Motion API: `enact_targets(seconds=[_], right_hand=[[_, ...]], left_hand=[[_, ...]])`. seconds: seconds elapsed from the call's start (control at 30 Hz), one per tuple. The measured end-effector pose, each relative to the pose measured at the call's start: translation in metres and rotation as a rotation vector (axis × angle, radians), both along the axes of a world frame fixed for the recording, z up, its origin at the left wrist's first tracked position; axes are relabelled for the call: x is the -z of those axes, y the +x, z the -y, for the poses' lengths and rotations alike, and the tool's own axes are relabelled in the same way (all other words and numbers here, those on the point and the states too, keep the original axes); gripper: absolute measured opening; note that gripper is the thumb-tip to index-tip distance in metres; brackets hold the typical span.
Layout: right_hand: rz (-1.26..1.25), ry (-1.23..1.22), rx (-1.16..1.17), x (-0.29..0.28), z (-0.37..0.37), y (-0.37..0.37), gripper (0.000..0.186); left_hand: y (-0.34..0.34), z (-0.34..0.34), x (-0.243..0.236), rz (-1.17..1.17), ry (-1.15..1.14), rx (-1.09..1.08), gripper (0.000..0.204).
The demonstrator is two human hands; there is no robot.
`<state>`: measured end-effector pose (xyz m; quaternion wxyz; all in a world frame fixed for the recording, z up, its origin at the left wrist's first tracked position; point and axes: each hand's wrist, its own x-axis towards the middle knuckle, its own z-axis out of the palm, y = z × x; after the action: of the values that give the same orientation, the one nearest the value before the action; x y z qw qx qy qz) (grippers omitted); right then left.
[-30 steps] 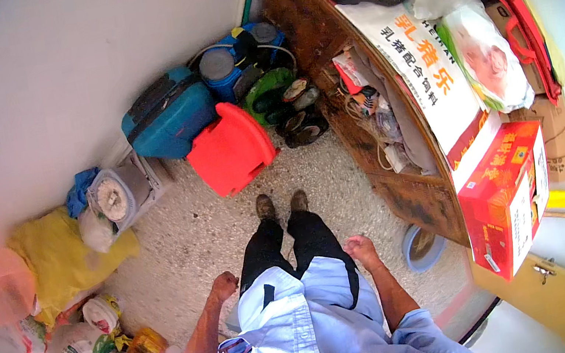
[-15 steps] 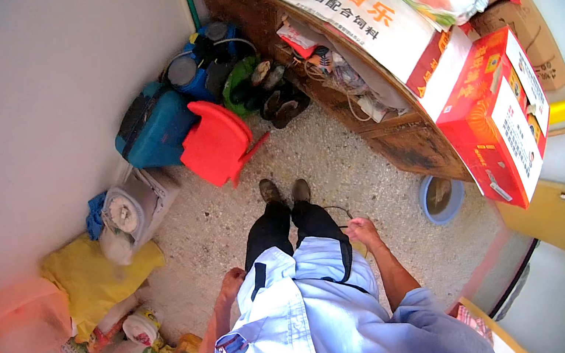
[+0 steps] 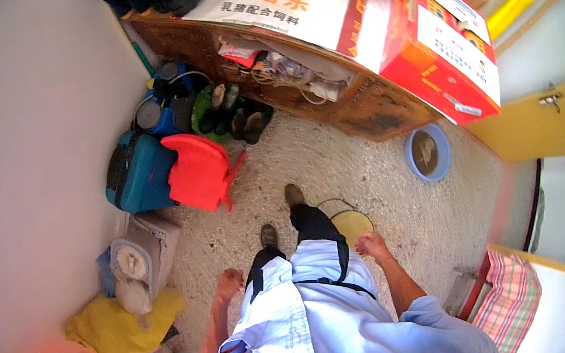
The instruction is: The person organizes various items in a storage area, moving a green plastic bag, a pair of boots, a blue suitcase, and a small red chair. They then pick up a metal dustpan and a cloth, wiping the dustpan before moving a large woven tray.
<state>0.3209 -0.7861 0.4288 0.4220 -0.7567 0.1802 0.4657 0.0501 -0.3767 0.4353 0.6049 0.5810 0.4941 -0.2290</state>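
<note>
My left hand [image 3: 229, 283] hangs beside my left hip, its fingers curled in with nothing showing in them. Beside my right thigh, my right hand [image 3: 371, 245] is closed on the edge of a round yellow thing with a thin dark cord loop [image 3: 352, 223]. Its exact kind is unclear, and my hand and shirt hide part of it. Below me my legs in dark trousers are in mid-stride, with the right shoe [image 3: 294, 195] ahead of the left shoe [image 3: 268, 235].
A wooden cabinet [image 3: 369, 113] bearing a red carton [image 3: 431, 80] stands ahead. On the speckled floor are a blue basin [image 3: 448, 149], a red child's chair [image 3: 198, 172], a teal case [image 3: 143, 171] and several shoes [image 3: 251, 122]. Yellow sacking [image 3: 125, 330] lies left; a yellow door [image 3: 542, 122] is right.
I have stepped forward with my right foot, and the view has turned right. The round yellow thing, earlier mostly hidden by my body, shows more beside my right hand. My left hand swung outward.
</note>
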Motion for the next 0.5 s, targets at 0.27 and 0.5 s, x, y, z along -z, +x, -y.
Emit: enact_targets(seconds=[0.27, 0.5], right_hand=[[0.157, 0.076, -0.070, 0.082, 0.055, -0.169, 0.029], [0.169, -0.008, -0.106, 0.069, 0.062, -0.212, 0.032]], left_hand=[[-0.048, -0.028, 0.015, 0.017, -0.081, 0.062, 0.020], [-0.096, -0.015, 0.025, -0.055, -0.066, 0.267, 0.023]])
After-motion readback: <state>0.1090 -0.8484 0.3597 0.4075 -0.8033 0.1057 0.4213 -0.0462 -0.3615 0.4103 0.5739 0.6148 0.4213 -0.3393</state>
